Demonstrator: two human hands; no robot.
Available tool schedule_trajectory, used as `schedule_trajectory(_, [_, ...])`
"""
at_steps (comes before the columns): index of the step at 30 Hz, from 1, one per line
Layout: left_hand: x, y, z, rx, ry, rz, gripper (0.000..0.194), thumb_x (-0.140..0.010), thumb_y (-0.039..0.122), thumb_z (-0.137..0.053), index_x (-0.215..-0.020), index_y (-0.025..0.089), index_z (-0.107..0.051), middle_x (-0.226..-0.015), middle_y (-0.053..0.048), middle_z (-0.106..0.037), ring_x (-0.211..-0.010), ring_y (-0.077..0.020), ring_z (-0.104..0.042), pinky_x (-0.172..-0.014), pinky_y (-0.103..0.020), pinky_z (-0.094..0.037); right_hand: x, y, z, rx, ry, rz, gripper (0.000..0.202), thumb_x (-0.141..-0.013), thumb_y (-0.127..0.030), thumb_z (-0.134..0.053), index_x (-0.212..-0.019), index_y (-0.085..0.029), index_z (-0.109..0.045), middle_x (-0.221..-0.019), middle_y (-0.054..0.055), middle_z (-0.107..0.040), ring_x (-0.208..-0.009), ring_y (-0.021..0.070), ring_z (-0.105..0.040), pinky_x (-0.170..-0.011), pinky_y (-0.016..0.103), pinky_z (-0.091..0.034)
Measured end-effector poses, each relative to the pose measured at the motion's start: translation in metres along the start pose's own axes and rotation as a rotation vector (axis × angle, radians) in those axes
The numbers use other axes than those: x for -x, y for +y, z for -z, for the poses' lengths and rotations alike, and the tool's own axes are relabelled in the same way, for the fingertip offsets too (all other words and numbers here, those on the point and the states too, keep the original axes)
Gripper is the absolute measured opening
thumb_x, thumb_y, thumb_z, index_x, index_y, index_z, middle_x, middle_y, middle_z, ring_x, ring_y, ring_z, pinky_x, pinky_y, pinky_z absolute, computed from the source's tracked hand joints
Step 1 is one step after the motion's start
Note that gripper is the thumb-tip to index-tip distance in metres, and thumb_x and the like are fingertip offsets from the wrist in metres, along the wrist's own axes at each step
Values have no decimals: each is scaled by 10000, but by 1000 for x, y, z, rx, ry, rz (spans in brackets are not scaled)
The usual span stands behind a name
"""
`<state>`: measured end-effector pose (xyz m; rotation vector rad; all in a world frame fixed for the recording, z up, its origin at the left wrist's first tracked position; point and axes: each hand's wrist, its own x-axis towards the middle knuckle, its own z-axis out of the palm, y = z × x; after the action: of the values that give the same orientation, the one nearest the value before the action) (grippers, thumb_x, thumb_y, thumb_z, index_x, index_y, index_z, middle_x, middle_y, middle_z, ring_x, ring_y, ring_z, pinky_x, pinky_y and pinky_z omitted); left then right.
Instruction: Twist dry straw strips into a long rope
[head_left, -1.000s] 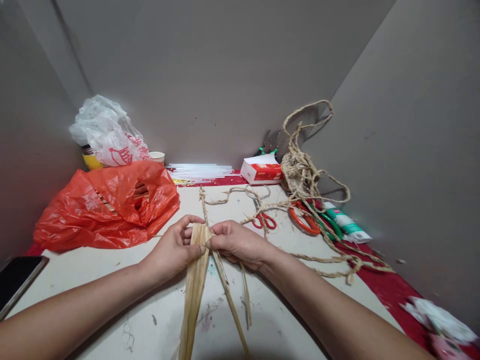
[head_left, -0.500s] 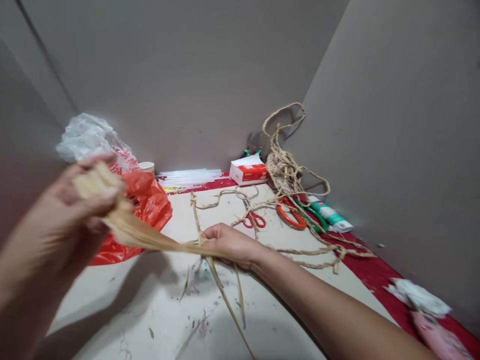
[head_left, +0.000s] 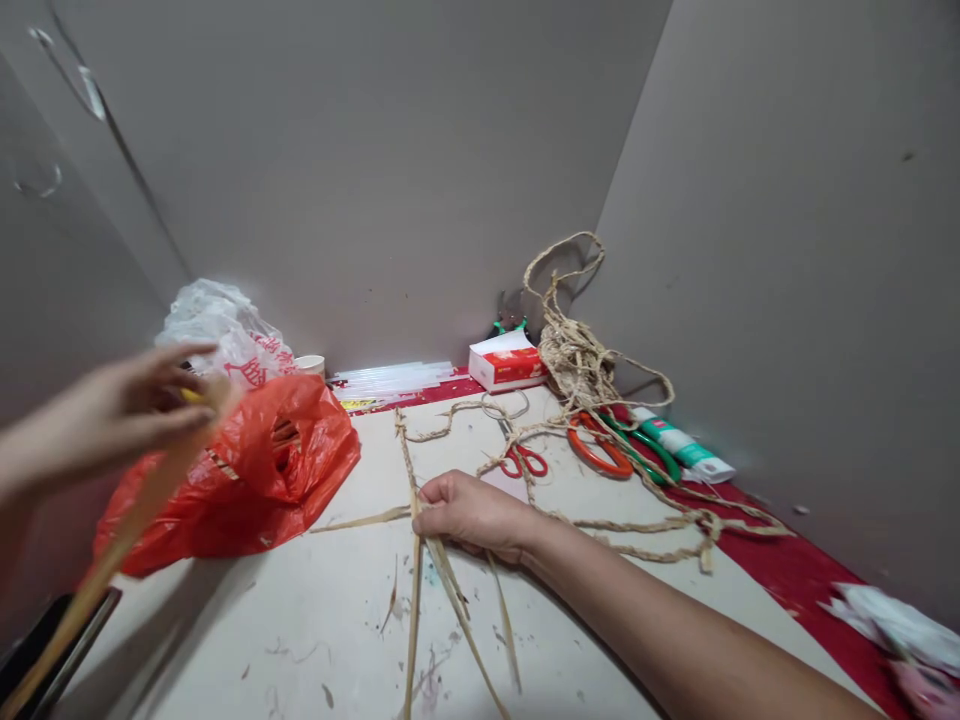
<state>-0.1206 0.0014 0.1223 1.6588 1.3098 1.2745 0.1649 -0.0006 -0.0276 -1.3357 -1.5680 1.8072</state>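
My right hand [head_left: 472, 515] pinches the near end of a braid [head_left: 406, 455] of dried plant strips above the white board [head_left: 300, 630]. Loose strips [head_left: 414, 620] fan out from under its fingers toward me, and another strip [head_left: 360, 521] points left. My left hand [head_left: 142, 405], blurred, is raised at the left over the red plastic bag [head_left: 300, 480]. A long, pale-brown dried husk strip [head_left: 112, 560] hangs down from between its thumb and fingers toward the lower left corner.
Behind stand a white plastic bag [head_left: 217, 325], a cup [head_left: 310, 365], clear sticks [head_left: 397, 380] and a red-and-white box [head_left: 508, 362]. A heap of braided rope [head_left: 574, 355], red scissors [head_left: 525, 461], orange-handled scissors [head_left: 600, 450] and a green-white tube [head_left: 682, 445] lie right. Grey walls enclose the table.
My left hand has moved left, and its strip, earlier stretched across to my right hand, now hangs down apart from the braid. My right hand keeps its pinch. The view has shifted slightly.
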Motion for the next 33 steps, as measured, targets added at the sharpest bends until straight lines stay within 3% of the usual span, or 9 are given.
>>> schedule_trajectory(3, [10,-15,-26,-518,119,-236,410,-579,212,-772,-970,278,-668,-897,0,-629,-732,-123,-542,-516,-132,-380,0,0,2,-13,-18,5,94,-640,-228,-591,-607,-160,-534,-397,-100,-378,-296,27,-259,-289,184,-133])
schedule_trajectory(4, [17,-24,-44,-590,41,-260,304,-648,250,-728,-945,264,-668,-926,-4,-633,-759,-129,-542,-570,-146,-395,0,0,2,-18,-24,10,98,-642,-231,-595,-613,-158,-537,-399,-100,-383,-295,26,-259,-288,182,-134])
schedule_trajectory(6, [33,-42,-85,-558,-279,-139,127,-780,312,-594,-805,207,-659,-755,-6,-634,-656,-122,-534,-578,-180,-396,1,0,4,-39,-43,21,104,-649,-236,-597,-621,-160,-532,-397,-103,-383,-294,26,-254,-287,180,-137])
schedule_trajectory(7, [39,-50,-103,-486,-401,-58,188,-809,338,-546,-767,187,-648,-699,-9,-624,-617,-123,-531,-553,-192,-386,1,0,4,-54,-55,24,106,-653,-236,-595,-622,-163,-524,-394,-105,-376,-294,27,-250,-288,179,-139])
schedule_trajectory(9, [45,-63,-133,-344,-464,26,213,-819,352,-524,-788,168,-628,-709,-15,-623,-640,-130,-533,-577,-208,-382,2,-1,5,-84,-75,33,104,-659,-226,-585,-624,-169,-506,-387,-111,-361,-295,28,-241,-290,176,-149])
schedule_trajectory(12, [44,-76,-155,-125,-465,139,238,-786,375,-564,-749,142,-595,-679,-13,-589,-623,-120,-499,-562,-209,-350,3,-2,7,-120,-91,55,107,-664,-213,-582,-627,-171,-491,-389,-115,-344,-302,28,-233,-301,176,-155])
schedule_trajectory(18, [39,-85,-164,303,-501,390,345,-681,434,-684,-750,160,-488,-516,71,-447,-463,-52,-370,-465,-174,-230,4,-5,8,-161,-110,93,121,-676,-232,-619,-657,-146,-535,-404,-112,-350,-321,17,-224,-322,180,-125])
schedule_trajectory(22, [41,-87,-162,472,-537,502,385,-649,443,-713,-776,181,-461,-516,64,-498,-437,-64,-443,-450,-171,-303,5,-4,10,-135,-130,78,136,-681,-256,-637,-706,-138,-573,-398,-113,-351,-312,21,-231,-309,177,-145])
schedule_trajectory(33, [39,-87,-159,435,-473,485,318,-654,390,-725,-734,120,-578,-577,-9,-596,-469,-73,-493,-471,-195,-385,5,-5,15,-197,-222,74,194,-718,-313,-639,-740,-127,-589,-387,-113,-334,-305,22,-206,-300,176,-130])
